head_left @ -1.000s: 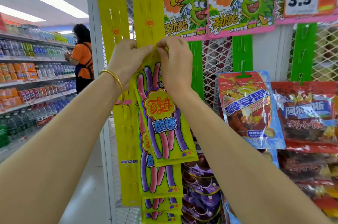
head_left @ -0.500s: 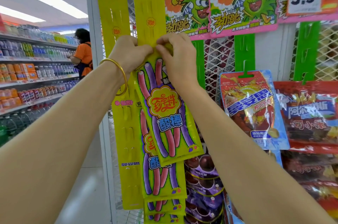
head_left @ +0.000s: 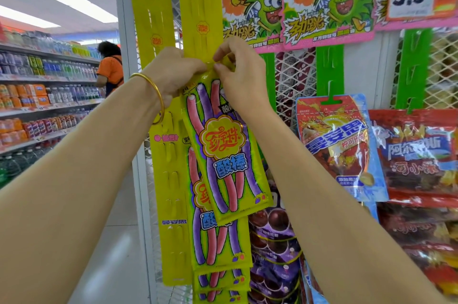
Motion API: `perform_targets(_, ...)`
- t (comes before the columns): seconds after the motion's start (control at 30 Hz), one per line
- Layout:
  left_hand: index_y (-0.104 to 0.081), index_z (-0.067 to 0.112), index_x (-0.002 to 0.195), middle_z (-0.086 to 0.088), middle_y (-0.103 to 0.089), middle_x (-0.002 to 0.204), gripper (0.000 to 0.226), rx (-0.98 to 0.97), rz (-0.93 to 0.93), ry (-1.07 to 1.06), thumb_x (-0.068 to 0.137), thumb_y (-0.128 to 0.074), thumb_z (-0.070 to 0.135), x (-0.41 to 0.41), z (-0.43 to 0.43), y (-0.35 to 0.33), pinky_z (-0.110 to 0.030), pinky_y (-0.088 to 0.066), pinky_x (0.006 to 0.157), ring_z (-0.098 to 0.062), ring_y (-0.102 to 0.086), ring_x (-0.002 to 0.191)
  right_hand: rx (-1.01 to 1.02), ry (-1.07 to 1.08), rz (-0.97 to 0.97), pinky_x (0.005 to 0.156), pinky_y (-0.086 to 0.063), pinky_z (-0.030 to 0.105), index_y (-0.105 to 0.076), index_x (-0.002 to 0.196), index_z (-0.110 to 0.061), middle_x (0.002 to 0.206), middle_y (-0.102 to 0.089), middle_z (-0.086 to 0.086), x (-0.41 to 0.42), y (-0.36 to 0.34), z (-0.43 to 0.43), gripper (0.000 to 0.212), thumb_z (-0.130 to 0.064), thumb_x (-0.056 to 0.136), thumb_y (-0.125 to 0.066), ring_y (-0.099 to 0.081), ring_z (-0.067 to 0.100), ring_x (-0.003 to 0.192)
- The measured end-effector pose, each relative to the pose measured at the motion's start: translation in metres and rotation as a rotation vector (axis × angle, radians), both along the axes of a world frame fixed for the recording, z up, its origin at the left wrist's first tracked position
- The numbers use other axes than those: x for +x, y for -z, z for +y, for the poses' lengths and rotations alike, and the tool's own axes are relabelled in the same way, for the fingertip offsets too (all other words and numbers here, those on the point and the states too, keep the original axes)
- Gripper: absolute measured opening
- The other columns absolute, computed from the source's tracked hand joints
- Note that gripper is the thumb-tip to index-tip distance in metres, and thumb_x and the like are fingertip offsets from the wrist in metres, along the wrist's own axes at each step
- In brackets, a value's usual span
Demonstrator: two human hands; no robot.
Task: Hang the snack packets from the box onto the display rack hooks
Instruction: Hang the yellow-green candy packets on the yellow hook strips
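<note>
Centrally, a long yellow display strip (head_left: 195, 6) was seen hung down the white mesh rack (head_left: 295, 75), with matching packets (head_left: 218, 249) hooked along its lower part. A yellow snack packet (head_left: 228, 155) printed with pink and purple sticks was held against the strip, tilted, its lower end overlapping the hung ones. Its top edge was pinched by the left hand (head_left: 173, 73) and the right hand (head_left: 243, 75), fingertips curled and nearly meeting. A gold bangle (head_left: 158, 95) was worn on the left wrist.
</note>
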State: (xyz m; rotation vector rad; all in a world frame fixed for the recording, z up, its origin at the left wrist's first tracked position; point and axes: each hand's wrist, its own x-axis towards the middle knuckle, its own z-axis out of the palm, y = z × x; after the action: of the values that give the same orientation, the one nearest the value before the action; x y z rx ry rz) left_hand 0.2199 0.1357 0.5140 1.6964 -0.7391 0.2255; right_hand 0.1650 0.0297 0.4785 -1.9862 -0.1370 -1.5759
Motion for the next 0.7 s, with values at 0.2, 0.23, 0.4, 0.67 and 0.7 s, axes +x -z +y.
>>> perform_targets(0.2, -0.041, 0.016, 0.066, -0.004, -0.044, 0.064, 0.029, 0.003, -0.018, 0.018, 0.083, -0.064, 0.013, -0.001, 0.001, 0.002, -0.027, -0.036, 0.059, -0.016, -0.045, 0.057, 0.020, 0.008, -0.030, 0.057, -0.032, 0.018, -0.058, 0.090, -0.012, 0.077, -0.047, -0.010, 0.002, 0.001, 0.002, 0.011, -0.005, 0.083, -0.063, -0.041, 0.001, 0.067)
perform_targets(0.23, -0.040, 0.016, 0.065, -0.004, -0.043, 0.063, 0.030, -0.008, -0.016, 0.014, 0.082, -0.065, 0.013, -0.001, 0.000, 0.002, -0.029, -0.036, 0.061, -0.017, -0.045, 0.057, 0.018, 0.013, -0.028, 0.058, -0.033, 0.017, -0.058, 0.090, -0.013, 0.080, -0.049, -0.007, 0.001, 0.001, 0.002, 0.012, -0.005, 0.083, -0.063, -0.042, 0.000, 0.066)
perform_targets(0.4, -0.040, 0.016, 0.064, -0.008, -0.042, 0.067, 0.032, 0.016, -0.079, -0.007, 0.078, -0.069, 0.018, 0.001, -0.001, 0.004, -0.035, -0.035, 0.064, -0.021, -0.044, 0.070, 0.022, 0.070, -0.013, 0.065, -0.043, 0.036, -0.057, 0.089, -0.015, 0.082, -0.050, -0.005, -0.003, 0.007, 0.002, 0.012, -0.007, 0.083, -0.063, -0.045, 0.013, 0.075)
perform_targets(0.67, -0.056, 0.004, 0.112, -0.011, -0.066, 0.093, 0.035, -0.023, -0.108, 0.138, 0.079, -0.063, -0.007, -0.002, 0.009, 0.018, -0.044, -0.053, 0.086, -0.027, -0.065, 0.086, 0.016, 0.203, 0.143, 0.068, -0.044, 0.033, -0.057, 0.098, -0.017, 0.099, -0.060, -0.001, -0.015, 0.026, 0.010, 0.010, -0.017, 0.089, -0.060, -0.056, 0.020, 0.087)
perform_targets(0.7, -0.055, 0.004, 0.114, -0.009, -0.066, 0.090, 0.040, -0.026, -0.134, 0.159, 0.078, -0.061, -0.012, -0.003, 0.010, 0.022, -0.038, -0.055, 0.081, -0.022, -0.065, 0.081, 0.021, 0.212, 0.138, 0.067, -0.043, 0.032, -0.057, 0.099, -0.017, 0.102, -0.060, 0.000, -0.015, 0.028, 0.010, 0.010, -0.017, 0.089, -0.059, -0.055, 0.019, 0.088)
